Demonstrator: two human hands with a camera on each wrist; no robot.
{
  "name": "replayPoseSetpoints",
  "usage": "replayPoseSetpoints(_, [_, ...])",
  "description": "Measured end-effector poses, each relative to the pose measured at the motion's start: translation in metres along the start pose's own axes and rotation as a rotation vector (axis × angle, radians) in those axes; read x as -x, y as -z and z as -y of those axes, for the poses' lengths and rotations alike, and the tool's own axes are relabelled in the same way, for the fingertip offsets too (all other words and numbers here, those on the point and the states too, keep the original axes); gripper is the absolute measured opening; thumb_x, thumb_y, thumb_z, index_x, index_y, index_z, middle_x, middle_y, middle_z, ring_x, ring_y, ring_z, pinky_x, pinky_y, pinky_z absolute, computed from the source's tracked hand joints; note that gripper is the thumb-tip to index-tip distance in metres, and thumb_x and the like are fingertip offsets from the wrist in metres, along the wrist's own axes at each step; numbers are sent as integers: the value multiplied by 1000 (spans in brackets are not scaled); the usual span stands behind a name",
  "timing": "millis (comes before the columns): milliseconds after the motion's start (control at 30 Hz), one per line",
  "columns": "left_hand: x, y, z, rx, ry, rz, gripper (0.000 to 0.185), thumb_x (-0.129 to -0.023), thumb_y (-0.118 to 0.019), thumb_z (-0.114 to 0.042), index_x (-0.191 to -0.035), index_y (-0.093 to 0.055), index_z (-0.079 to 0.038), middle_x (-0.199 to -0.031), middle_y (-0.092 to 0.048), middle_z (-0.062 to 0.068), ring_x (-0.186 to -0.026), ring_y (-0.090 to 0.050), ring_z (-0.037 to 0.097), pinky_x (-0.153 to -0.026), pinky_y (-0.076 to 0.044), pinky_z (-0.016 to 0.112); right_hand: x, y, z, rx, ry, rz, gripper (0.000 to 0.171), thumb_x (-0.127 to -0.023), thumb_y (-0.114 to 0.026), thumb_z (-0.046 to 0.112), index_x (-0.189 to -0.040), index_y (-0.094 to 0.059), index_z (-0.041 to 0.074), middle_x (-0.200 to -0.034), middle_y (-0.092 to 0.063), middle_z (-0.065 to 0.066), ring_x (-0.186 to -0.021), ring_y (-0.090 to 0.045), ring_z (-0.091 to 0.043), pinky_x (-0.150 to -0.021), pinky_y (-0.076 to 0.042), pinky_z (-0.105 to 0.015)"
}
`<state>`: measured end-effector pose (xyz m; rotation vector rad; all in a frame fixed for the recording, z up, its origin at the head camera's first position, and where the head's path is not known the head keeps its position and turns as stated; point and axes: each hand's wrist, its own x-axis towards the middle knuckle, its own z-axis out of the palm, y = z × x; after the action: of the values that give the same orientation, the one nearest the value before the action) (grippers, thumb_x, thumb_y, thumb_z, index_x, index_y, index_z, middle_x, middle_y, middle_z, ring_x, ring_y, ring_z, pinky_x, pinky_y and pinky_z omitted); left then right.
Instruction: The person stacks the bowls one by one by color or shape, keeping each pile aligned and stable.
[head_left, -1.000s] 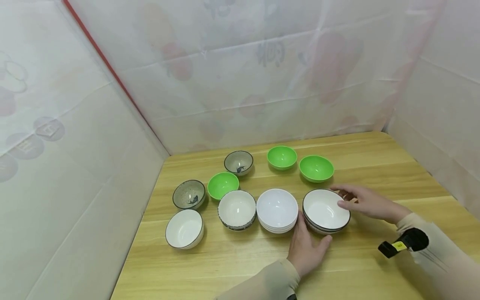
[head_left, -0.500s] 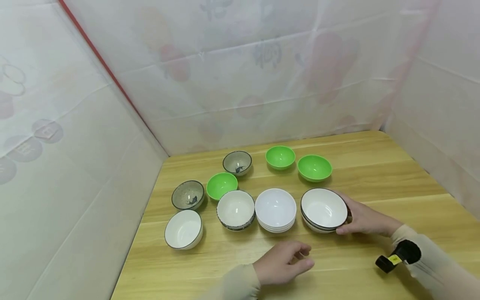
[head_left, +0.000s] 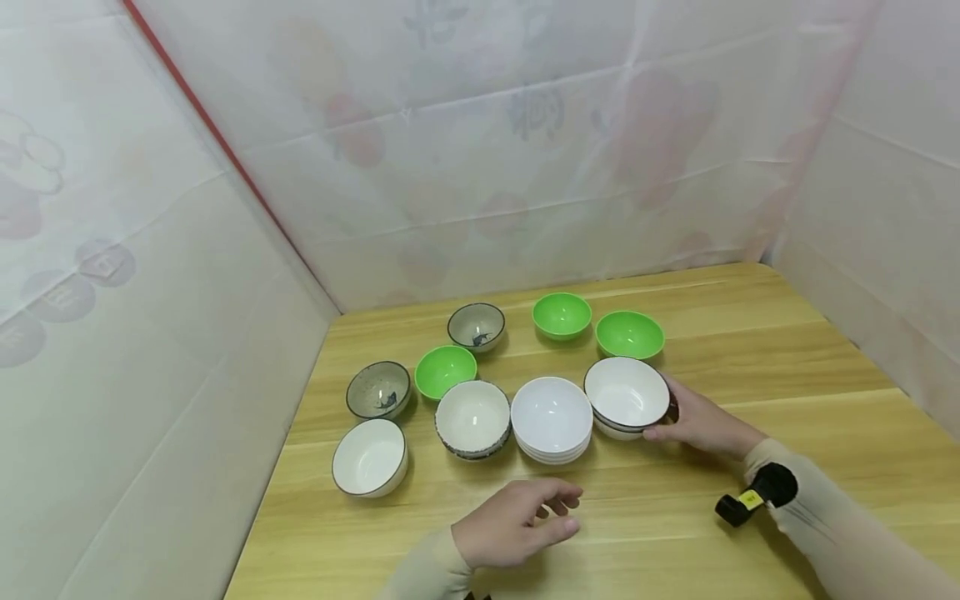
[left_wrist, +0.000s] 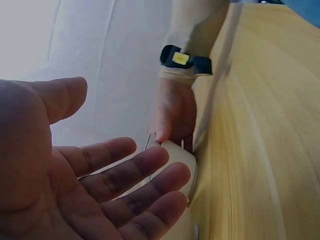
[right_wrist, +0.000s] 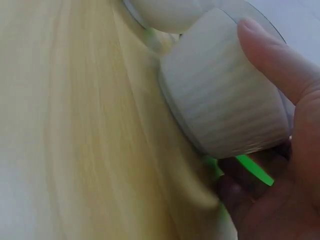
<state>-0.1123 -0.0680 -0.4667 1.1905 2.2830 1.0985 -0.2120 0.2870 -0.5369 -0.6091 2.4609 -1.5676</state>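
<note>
The right hand [head_left: 693, 421], fingers curled on the rimmed bowls [head_left: 627, 395], has slid them left against the white stack [head_left: 552, 418], while the left hand [head_left: 510, 521] has withdrawn, fingers relaxed and empty.

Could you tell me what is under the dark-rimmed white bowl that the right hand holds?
Under the dark-rimmed white bowl sits at least one more bowl of the same kind, its rim showing just below. The right hand covers the stack's right side, so the count stays unclear.
</note>
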Motion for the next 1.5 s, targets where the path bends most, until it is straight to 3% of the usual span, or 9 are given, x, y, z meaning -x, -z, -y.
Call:
replayPoseSetpoints(233, [9,4,11,123,78,-82,42,-101,-49,-30,-131,-53,-1,-118,-63,7,-102,-57,3,-83,-49,20,-16,-11,-11,-85,-76,-70,91,-81,-78,16,-150,-21,1,-145,-37,-19,-136,-28,-33,-96,-25,-5])
replayPoseSetpoints(533, [31,14,14,175,99,-225,34,-100,-52,-26,-127,-56,-6,-115,-65,9,-101,-60,9,-83,-51,27,-32,-22,-14,-84,-97,-124,90,-80,-80,20,-149,-24,2,-142,-42,-18,-133,-33,-33,-100,-28,-14])
replayPoseSetpoints(633, [45,25,12,184,102,-372,28,-99,-54,-22,-124,-59,-9,-111,-66,5,-97,-62,14,-81,-52,30,-36,-25,-12,-76,-108,-129,93,-80,-80,23,-149,-23,0,-143,-41,-21,-133,-33,-34,-109,-27,-33])
replayPoseSetpoints(800, [74,60,14,173,161,-734,18,-95,-59,-9,-111,-66,-4,-99,-68,8,-84,-64,18,-72,-54,28,-43,-30,-11,-52,-118,-159,96,-78,-81,30,-149,-23,1,-143,-40,-22,-132,-34,-37,-109,-21,-58])
replayPoseSetpoints(933, [95,90,24,1,366,-1008,15,-93,-63,-11,-106,-68,-4,-92,-68,9,-75,-61,13,-64,-50,22,-46,-33,-13,-43,-123,-189,97,-76,-82,34,-148,-26,3,-141,-43,-20,-131,-36,-35,-109,-21,-58])
replayPoseSetpoints(1033, [112,110,36,-170,555,-1105,28,-94,-63,-20,-114,-64,-1,-99,-66,12,-81,-58,17,-66,-47,22,-46,-34,-13,-33,-121,-202,97,-75,-83,34,-148,-27,4,-141,-43,-20,-131,-35,-36,-109,-20,-59])
replayPoseSetpoints(1133, [128,126,51,-271,684,-1057,46,-95,-60,-29,-125,-54,5,-111,-59,20,-94,-55,29,-75,-46,35,-46,-36,-13,-18,-118,-216,97,-75,-83,34,-148,-28,5,-141,-44,-20,-130,-36,-36,-108,-22,-60])
replayPoseSetpoints(1267, [146,139,68,-326,793,-841,60,-96,-57,-36,-127,-47,14,-115,-53,30,-99,-55,40,-80,-46,50,-42,-36,0,16,-106,-215,93,-77,-82,31,-148,-28,2,-138,-46,-22,-127,-40,-36,-105,-27,-58])
replayPoseSetpoints(1500, [155,140,83,-337,927,-542,60,-96,-54,-41,-121,-51,14,-89,-65,15,-78,-61,26,-66,-49,41,-44,-36,-7,58,-96,-222,93,-76,-82,34,-147,-30,2,-135,-49,-21,-122,-45,-35,-102,-32,-55])
